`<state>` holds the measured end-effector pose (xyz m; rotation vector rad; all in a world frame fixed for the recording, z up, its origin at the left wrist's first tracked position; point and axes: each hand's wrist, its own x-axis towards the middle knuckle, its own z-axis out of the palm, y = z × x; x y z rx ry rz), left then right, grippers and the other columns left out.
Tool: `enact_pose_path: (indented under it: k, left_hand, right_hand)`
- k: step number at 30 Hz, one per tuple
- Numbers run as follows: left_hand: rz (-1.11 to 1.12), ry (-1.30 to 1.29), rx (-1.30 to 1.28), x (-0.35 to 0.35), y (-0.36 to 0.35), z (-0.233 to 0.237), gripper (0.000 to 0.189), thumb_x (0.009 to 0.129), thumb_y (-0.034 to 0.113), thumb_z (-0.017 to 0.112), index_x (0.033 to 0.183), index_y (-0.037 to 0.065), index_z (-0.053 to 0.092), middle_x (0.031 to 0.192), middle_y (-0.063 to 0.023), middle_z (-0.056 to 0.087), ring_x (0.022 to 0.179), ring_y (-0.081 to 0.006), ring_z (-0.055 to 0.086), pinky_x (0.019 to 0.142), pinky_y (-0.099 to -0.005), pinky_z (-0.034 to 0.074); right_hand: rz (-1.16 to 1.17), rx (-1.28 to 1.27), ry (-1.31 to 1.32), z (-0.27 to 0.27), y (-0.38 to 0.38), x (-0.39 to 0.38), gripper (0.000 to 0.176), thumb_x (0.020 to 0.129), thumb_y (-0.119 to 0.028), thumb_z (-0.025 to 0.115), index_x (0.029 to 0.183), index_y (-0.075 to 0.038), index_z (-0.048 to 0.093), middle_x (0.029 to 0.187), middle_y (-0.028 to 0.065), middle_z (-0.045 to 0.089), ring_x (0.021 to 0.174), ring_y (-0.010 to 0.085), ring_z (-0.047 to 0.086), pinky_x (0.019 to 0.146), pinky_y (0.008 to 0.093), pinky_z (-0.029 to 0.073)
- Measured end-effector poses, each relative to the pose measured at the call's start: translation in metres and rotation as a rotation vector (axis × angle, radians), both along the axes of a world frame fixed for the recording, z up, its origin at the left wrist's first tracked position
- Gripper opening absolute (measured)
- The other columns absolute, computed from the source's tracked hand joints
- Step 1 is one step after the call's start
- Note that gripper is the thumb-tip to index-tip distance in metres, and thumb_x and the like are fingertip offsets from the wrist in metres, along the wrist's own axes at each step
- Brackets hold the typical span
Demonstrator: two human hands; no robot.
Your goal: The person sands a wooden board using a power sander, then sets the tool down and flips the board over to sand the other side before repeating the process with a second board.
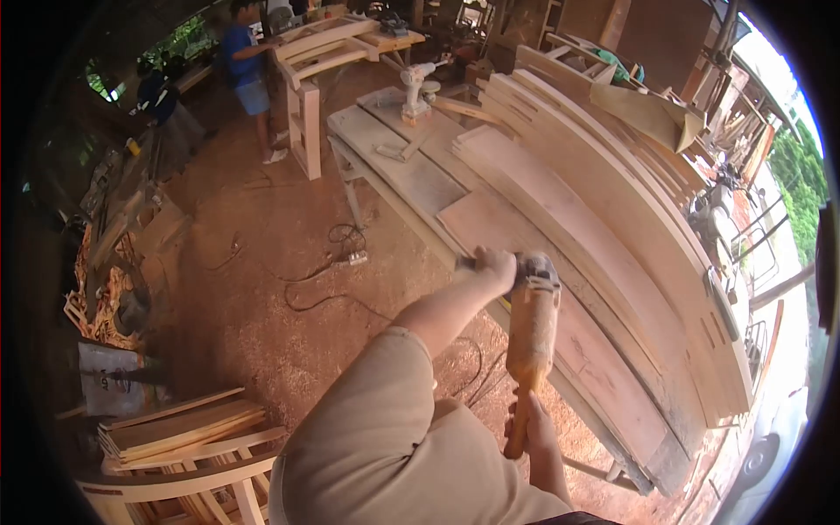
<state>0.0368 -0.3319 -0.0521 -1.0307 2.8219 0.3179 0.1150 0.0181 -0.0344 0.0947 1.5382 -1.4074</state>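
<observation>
A dusty yellow power tool [532, 328] is held over the near edge of the workbench [429, 179]. My left hand [495, 269] is closed round the dark side handle by the tool's head. Lower down, my right hand [535, 424] wraps round the rear grip. Beneath and beyond the tool lies a flat wooden board [494, 223]. Long curved wooden pieces [595, 197] are stacked along the right of the bench. The tool's head hides whatever its working face touches.
A cordless drill [416, 92] stands at the bench's far end. Beyond it, a person in blue [245, 61] is beside a wooden frame [306, 114]. Cables and a power strip [354, 258] lie on the dirt floor. Cut boards [184, 429] are piled at lower left.
</observation>
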Motion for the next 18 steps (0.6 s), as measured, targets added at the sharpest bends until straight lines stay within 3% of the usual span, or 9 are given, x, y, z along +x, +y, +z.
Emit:
enact_pose_path:
  k: [6,9,11,14,18]
  left_hand:
    - [0.181,0.068,-0.179,0.011,-0.099,-0.023,0.028,0.103,0.020,0.055,0.116,0.019,0.080,0.123,-0.0078,0.077,0.120,-0.0274,0.069,0.109,-0.0558,0.040]
    - [0.206,0.035,-0.125,0.019,-0.129,0.000,0.028,0.104,0.021,0.055,0.119,0.020,0.079,0.124,-0.0077,0.077,0.120,-0.0268,0.070,0.110,-0.0566,0.039]
    - [0.209,-0.060,-0.103,0.023,-0.147,0.013,0.027,0.101,0.019,0.059,0.119,0.016,0.079,0.125,-0.0081,0.077,0.123,-0.0301,0.069,0.106,-0.0514,0.043]
    - [0.316,-0.064,-0.137,0.017,-0.186,-0.006,0.028,0.102,0.020,0.059,0.122,0.017,0.078,0.128,-0.0064,0.076,0.126,-0.0309,0.068,0.108,-0.0523,0.042]
    - [0.330,-0.120,-0.199,0.010,-0.210,0.005,0.029,0.102,0.022,0.059,0.124,0.017,0.078,0.129,-0.0066,0.076,0.129,-0.0292,0.066,0.110,-0.0540,0.041]
  right_hand:
    - [0.105,-0.059,-0.018,-0.004,-0.099,-0.006,0.045,0.109,-0.046,0.055,0.134,-0.009,0.056,0.095,0.0077,0.060,0.061,0.0219,0.061,0.054,0.0390,0.054]
    - [0.146,-0.068,-0.028,-0.005,-0.132,-0.009,0.044,0.109,-0.046,0.055,0.132,-0.009,0.057,0.095,0.0074,0.059,0.060,0.0214,0.060,0.053,0.0378,0.053]
    - [0.173,-0.070,-0.032,-0.006,-0.159,-0.009,0.044,0.109,-0.047,0.055,0.131,-0.009,0.057,0.094,0.0071,0.059,0.060,0.0212,0.060,0.053,0.0374,0.053]
    - [0.219,-0.089,-0.020,-0.002,-0.186,-0.017,0.045,0.109,-0.048,0.054,0.131,-0.009,0.057,0.093,0.0064,0.059,0.061,0.0210,0.060,0.053,0.0377,0.053]
    - [0.253,-0.108,-0.004,-0.014,-0.213,-0.036,0.046,0.107,-0.050,0.059,0.130,-0.010,0.059,0.095,0.0071,0.059,0.061,0.0218,0.060,0.054,0.0401,0.053]
